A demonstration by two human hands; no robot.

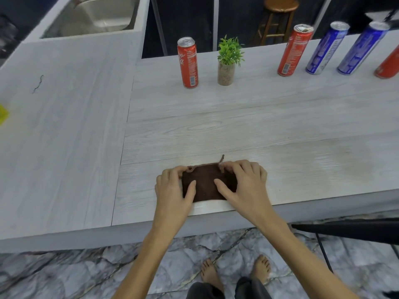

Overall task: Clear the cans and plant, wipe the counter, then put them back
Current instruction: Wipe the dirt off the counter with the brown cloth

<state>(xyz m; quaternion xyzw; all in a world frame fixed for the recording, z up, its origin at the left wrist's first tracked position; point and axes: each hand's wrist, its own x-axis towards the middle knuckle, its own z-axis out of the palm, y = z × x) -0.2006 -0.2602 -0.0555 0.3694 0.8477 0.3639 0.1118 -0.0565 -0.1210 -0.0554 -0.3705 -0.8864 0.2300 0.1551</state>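
Note:
A folded dark brown cloth [205, 184] lies near the front edge of the pale wood-grain counter [216, 130]. My left hand [172, 188] pinches its left side and my right hand [239, 182] presses its right side, fingers on the far corners. Along the back stand a red can [187, 63], a small green plant in a speckled pot [227, 61], another red can [294, 50], two blue cans [327, 48] [362, 48], and part of a third red can [388, 65] at the right edge.
A steel sink [95, 16] is set in the counter's far left arm. A yellow object [3, 114] shows at the left edge. A wooden stool [278, 18] stands behind the counter. A black chair [349, 229] is at my right, over marble floor.

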